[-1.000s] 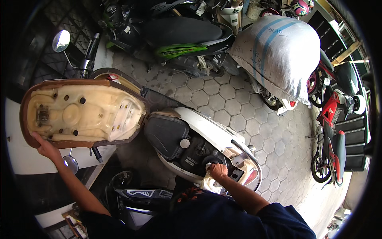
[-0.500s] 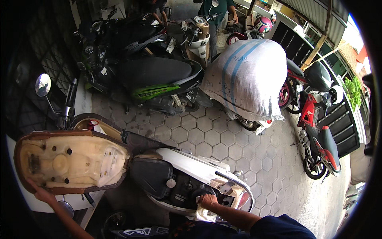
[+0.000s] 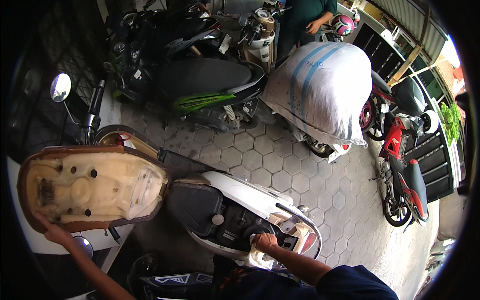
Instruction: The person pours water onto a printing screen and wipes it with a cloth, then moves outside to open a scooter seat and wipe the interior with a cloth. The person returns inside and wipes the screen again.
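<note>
Cream seat underside tipped up, left hand gripping its lower edge; right hand closed on white rag in open underseat bay of white scooter; green scooter, striped sack beyond

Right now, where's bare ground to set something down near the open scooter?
Free: hexagon paving between the white scooter, green scooter and big sack; another strip toward the red motorbike. Crowded: the underseat bay, where the right hand works; left hand props the seat.
</note>
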A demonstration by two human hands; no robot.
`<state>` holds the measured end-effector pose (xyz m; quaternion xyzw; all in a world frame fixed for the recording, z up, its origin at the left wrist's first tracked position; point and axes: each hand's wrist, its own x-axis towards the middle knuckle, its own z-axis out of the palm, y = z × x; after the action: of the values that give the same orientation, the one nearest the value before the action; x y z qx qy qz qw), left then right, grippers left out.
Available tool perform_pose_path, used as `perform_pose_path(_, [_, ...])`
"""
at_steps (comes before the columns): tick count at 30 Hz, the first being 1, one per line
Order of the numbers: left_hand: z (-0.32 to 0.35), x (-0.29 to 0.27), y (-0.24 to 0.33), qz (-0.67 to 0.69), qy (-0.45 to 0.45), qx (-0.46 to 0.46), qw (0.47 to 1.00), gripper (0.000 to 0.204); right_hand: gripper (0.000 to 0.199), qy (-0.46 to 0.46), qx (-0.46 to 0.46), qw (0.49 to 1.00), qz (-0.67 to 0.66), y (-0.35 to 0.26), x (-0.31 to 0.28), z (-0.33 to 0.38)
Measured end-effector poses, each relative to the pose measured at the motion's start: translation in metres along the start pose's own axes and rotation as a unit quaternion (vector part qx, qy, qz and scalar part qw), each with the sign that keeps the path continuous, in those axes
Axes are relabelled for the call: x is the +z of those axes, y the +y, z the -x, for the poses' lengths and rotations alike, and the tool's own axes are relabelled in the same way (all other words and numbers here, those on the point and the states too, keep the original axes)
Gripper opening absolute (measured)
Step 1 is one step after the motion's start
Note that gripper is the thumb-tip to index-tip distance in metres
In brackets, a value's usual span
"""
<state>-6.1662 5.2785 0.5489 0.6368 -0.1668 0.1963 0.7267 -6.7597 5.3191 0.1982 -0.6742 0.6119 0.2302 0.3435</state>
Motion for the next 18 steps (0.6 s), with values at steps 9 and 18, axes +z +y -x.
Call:
perform_pose_path(9, [-0.024,0.016,-0.021,-0.030,-0.025,0.027,0.999,0.072,0.042,0.036,0.022,0.999,-0.005,0.000,0.004,-0.007])
perform_pose_path(18, [-0.017,0.011,-0.013,-0.022,-0.020,0.076,0.997,0.067,0.047,0.016,0.011,0.999,-0.026,0.003,0.004,-0.004])
